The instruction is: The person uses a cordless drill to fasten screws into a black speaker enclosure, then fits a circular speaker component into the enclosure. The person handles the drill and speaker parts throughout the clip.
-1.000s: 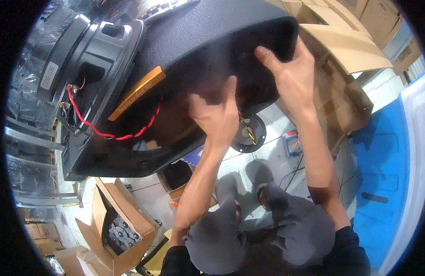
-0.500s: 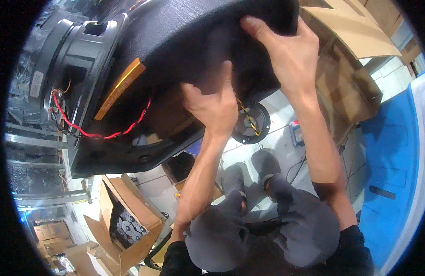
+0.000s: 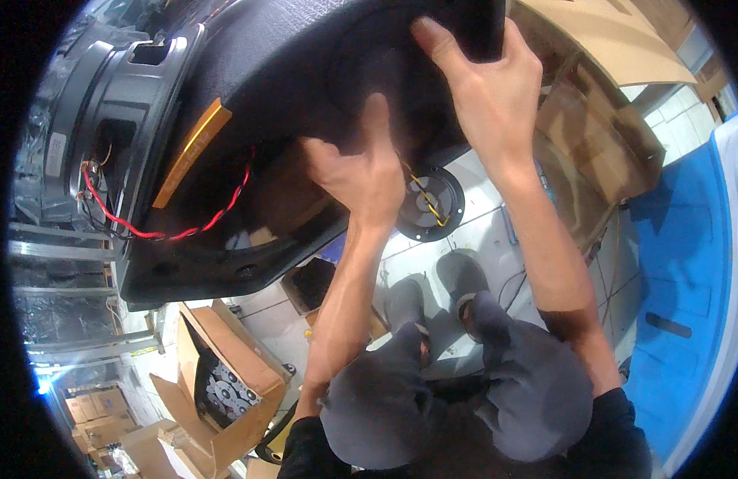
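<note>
A large black car door panel (image 3: 265, 104) with a grained surface lies tilted across the top of the view. My right hand (image 3: 497, 96) grips its right edge, thumb on the face and fingers wrapping behind. Lower down, my left hand (image 3: 361, 172) holds the panel near its pocket opening, thumb pointing up along the surface; some of its fingers are hidden. A gold strip (image 3: 192, 153) is fixed on the panel. At the left, a large black speaker (image 3: 137, 104) is seen side-on, with a red and black twisted wire (image 3: 173, 235) running from it to the panel.
Below the panel, a round speaker (image 3: 433, 227) with a yellow and black wire is near the tiled floor. An open carton (image 3: 233, 351) holding speaker parts stands lower left. Another open carton (image 3: 601, 144) is at right, beside a blue surface (image 3: 680, 263). Metal shelving (image 3: 61, 247) stands left.
The panel has shifted slightly to the left, together with the large speaker and its wire. Both my hands have moved with it, keeping their hold.
</note>
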Action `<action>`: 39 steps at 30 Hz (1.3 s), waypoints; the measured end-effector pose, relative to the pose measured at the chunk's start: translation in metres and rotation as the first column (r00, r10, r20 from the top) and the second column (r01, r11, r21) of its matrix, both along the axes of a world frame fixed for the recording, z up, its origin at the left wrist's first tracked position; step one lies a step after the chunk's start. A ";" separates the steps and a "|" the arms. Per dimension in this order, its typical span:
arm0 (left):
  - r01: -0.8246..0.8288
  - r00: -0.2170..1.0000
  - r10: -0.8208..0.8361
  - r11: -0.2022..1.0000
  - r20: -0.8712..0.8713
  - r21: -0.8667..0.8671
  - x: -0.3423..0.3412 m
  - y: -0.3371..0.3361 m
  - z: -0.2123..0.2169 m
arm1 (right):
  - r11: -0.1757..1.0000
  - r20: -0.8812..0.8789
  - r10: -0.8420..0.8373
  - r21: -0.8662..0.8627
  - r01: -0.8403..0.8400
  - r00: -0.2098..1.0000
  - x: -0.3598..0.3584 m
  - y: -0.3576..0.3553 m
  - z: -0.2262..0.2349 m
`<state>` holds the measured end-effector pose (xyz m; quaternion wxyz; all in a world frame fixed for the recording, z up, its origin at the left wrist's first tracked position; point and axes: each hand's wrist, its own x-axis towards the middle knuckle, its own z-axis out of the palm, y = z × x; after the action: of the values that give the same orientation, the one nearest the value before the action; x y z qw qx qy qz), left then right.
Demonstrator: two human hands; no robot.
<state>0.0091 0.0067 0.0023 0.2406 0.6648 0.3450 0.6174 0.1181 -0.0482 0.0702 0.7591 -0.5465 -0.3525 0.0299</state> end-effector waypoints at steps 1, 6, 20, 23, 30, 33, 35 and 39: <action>0.007 1.000 -0.007 1.000 0.016 0.017 0.000 0.000 0.000 | 1.000 -0.008 -0.001 -0.011 0.001 1.000 0.000 -0.001 0.000; 0.044 0.998 -0.043 0.999 0.041 -0.022 0.001 -0.002 -0.001 | 0.991 -0.104 0.099 -0.077 -0.107 0.990 0.007 -0.006 -0.003; -0.019 1.000 0.016 0.992 0.024 0.122 0.007 0.000 0.000 | 0.965 0.114 0.044 -0.263 -0.012 0.992 0.023 -0.034 -0.075; -0.035 0.999 0.036 0.997 -0.005 0.072 0.006 -0.002 0.003 | 0.943 0.052 -0.012 -0.331 0.029 0.999 0.018 -0.090 -0.088; -0.065 0.997 0.060 0.994 0.056 0.093 0.007 0.005 0.001 | 0.856 -0.130 -0.221 -0.500 0.128 0.967 0.001 -0.192 -0.140; -0.156 0.985 0.149 0.984 -0.091 -0.086 0.002 0.008 0.004 | 0.754 -0.111 -0.166 -0.654 0.054 0.980 -0.010 -0.238 -0.169; -0.148 0.985 0.136 0.982 -0.105 -0.114 -0.001 0.010 0.006 | 0.638 -0.112 -0.146 -0.770 0.007 0.983 -0.023 -0.264 -0.186; -0.047 0.999 0.046 0.999 -0.026 -0.024 -0.001 0.012 0.000 | 0.438 -0.188 -0.125 -0.892 -0.116 0.974 -0.049 -0.304 -0.215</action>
<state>0.0076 0.0187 0.0026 0.2300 0.6612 0.3710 0.6101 0.0696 -0.3527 -0.1444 0.3883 -0.8592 -0.1927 0.2720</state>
